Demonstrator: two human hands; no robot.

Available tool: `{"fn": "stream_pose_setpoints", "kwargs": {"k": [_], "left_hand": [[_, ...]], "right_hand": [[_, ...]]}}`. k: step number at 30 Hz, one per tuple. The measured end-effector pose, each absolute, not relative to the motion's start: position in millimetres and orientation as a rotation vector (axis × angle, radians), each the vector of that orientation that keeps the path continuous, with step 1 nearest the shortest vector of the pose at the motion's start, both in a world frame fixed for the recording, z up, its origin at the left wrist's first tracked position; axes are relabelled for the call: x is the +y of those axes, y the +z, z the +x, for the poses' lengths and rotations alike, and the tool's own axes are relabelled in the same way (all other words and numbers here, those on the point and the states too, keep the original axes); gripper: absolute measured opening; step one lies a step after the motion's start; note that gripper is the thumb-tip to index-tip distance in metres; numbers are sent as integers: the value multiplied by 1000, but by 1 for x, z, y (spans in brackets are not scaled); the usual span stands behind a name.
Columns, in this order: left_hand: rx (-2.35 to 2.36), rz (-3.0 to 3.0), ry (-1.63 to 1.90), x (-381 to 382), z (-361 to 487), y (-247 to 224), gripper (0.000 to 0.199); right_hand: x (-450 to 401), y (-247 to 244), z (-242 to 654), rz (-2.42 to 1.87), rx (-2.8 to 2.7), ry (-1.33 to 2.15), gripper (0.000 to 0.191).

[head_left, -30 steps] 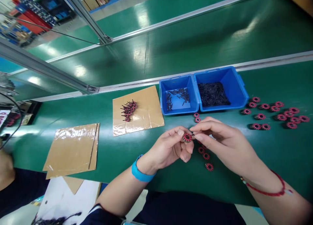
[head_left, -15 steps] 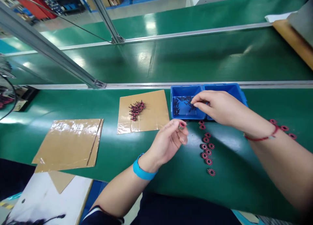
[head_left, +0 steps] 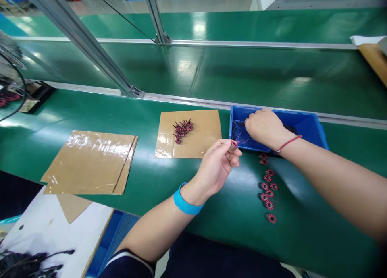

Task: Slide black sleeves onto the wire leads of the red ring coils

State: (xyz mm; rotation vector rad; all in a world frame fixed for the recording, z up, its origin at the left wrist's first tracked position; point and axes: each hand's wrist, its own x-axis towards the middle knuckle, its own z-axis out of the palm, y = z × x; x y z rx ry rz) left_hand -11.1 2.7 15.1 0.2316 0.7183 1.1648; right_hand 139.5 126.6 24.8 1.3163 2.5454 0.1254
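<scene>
My left hand (head_left: 216, 167) pinches a small ring-shaped coil (head_left: 234, 145) wound with red wire, and its thin wire ends point right toward the blue bins. My right hand (head_left: 263, 125) reaches down into the left blue bin (head_left: 231, 127), fingers curled. Its fingertips are hidden, so what they hold does not show. Short black tube pieces (head_left: 238, 129) lie in that bin. Below the bins, several loose red coils (head_left: 269, 193) form a rough column on the green table. Coils with black tubes on them (head_left: 183, 129) are clustered on a cardboard sheet (head_left: 205, 137).
A second blue bin (head_left: 320, 129) adjoins on the right, with dark items partly hidden by my right hand. More cardboard (head_left: 93, 163) lies at left. A metal post (head_left: 90, 44) slants up from the table's back rail. A white board (head_left: 66, 225) with black cables stands at lower left.
The view has shifted, so the table's contents appear farther right. My right hand has gone deeper into the left bin, its fingertips now out of sight. My left hand still holds the coil.
</scene>
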Motion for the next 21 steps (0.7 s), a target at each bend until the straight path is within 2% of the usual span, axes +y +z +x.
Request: {"fn": "stream_pose_setpoints", "kwargs": {"k": [6, 9, 13, 16, 21], "left_hand": [[716, 244, 1159, -1, -10, 18, 14], [715, 270, 1126, -4, -8, 18, 14], [715, 291, 1075, -9, -5, 18, 14], [687, 308, 1036, -11, -4, 19, 15], [653, 363, 930, -15, -3, 19, 23]], "right_hand": [[123, 36, 161, 1440, 2647, -161, 26], [115, 43, 173, 1730, 2670, -618, 21], [94, 49, 184, 2044, 2563, -1419, 12], [69, 53, 188, 2103, 2381, -2016, 18], [28, 54, 186, 2103, 2263, -2487, 13]]}}
